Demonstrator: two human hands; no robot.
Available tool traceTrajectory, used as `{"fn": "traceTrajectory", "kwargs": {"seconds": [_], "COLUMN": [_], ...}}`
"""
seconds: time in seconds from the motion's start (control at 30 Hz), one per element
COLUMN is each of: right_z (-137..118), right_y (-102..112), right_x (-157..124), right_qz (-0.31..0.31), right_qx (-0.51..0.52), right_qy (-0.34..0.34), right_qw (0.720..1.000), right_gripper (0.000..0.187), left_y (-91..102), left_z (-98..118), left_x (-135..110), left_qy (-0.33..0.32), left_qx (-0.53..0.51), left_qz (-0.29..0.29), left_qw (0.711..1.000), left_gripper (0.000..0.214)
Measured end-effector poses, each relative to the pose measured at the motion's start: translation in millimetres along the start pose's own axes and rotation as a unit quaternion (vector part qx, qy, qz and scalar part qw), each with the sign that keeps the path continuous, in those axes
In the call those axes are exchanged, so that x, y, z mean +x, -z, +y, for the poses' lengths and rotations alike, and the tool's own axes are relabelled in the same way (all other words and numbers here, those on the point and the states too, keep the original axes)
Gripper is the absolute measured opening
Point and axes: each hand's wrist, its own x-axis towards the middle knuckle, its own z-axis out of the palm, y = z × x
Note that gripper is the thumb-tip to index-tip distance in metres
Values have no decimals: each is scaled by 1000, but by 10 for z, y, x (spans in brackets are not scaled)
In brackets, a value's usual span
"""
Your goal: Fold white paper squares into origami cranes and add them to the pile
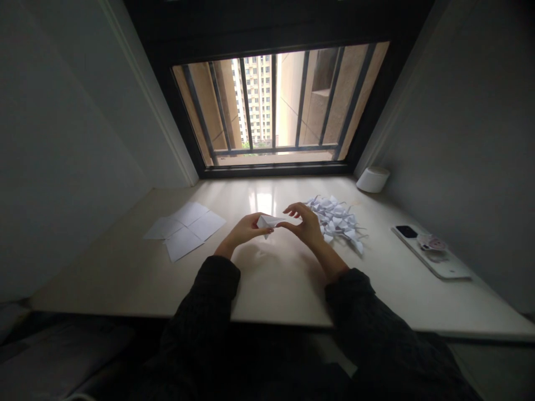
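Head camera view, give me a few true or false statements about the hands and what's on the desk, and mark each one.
1. The left hand and the right hand both pinch one small folded paper. True.
2. The pile of folded paper figures lies left of the hands. False: it lies right of them, just beyond the right hand.
3. Some flat white sheets lie on the desk, left of the hands. True.
4. The phone stands upright against the wall. False: it lies flat on the desk, far right.
5. The window has no bars. False: dark bars cross it.
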Motion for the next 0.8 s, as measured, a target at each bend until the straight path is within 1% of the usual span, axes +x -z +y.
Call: {"fn": "traceTrajectory", "kwargs": {"seconds": [0.07,0.1,0.13,0.23,0.33,0.5,0.67,0.8], "right_z": [-16,-20,-20,-8,9,18,14,13], "right_y": [-16,-26,-37,-73,-109,-143,-140,-148], "right_x": [4,4,1,-17,-38,-60,-66,-63], "right_qz": [-42,-61,-79,-102,-96,-63,-44,-35], "right_qx": [53,75,91,107,92,52,19,37], "right_qy": [-13,-17,-19,-21,-15,12,25,19], "right_qw": [998,995,993,989,991,997,999,999], "right_gripper": [49,54,53,39,29,21,19,20], "left_y": [20,27,31,21,-8,-37,-41,-46], "left_z": [-53,-79,-102,-146,-155,-155,-131,-94], "left_x": [15,22,28,36,37,42,40,39], "left_qy": [3,4,4,1,10,30,32,57], "left_qx": [15,21,24,18,4,-3,24,18], "left_qz": [18,27,33,32,17,14,27,36], "left_qw": [1000,999,999,999,1000,999,999,998], "left_gripper": [45,45,45,45,44,40,38,39]}}
